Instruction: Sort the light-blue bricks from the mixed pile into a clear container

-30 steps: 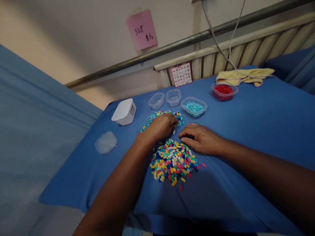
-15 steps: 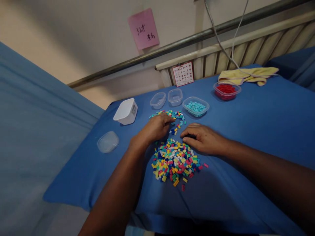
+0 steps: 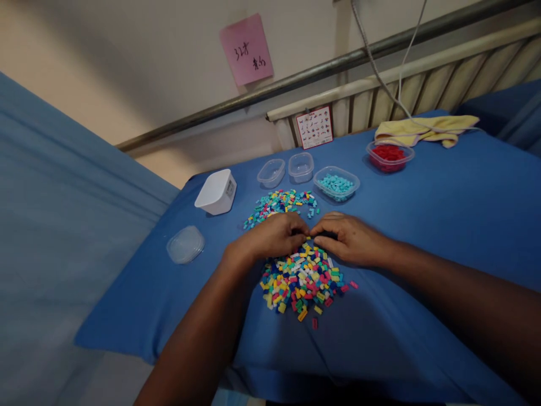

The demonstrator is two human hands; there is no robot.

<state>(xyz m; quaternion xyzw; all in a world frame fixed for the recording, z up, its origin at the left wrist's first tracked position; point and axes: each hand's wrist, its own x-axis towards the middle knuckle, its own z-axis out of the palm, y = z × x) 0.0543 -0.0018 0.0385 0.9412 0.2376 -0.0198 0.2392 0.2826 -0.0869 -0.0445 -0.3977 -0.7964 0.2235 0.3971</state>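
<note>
Small multicoloured toy bricks (image 3: 302,282) lie in a heap on the blue-covered table, with a looser, mostly turquoise spread (image 3: 274,203) behind it. My left hand (image 3: 279,234) is over the far edge of the heap, fingers curled down and bunched; whatever they hold is hidden. Almost touching its fingertips, my right hand (image 3: 349,239) rests on its side on the cloth, fingers bent and thumb apart, with a dark gap between. A yellow brick (image 3: 309,238) shows between the two hands.
Behind stand two clear tubs (image 3: 271,173), a tub of turquoise bricks (image 3: 337,185) and a tub of red pieces (image 3: 389,155). A white box (image 3: 215,193) and clear lids (image 3: 186,245) are to the left. A yellow cloth (image 3: 422,129) and cable lie far right.
My left hand has come from the far spread towards me and to the right, next to my right hand. The few bricks in the gap are now covered. My right hand has stayed put.
</note>
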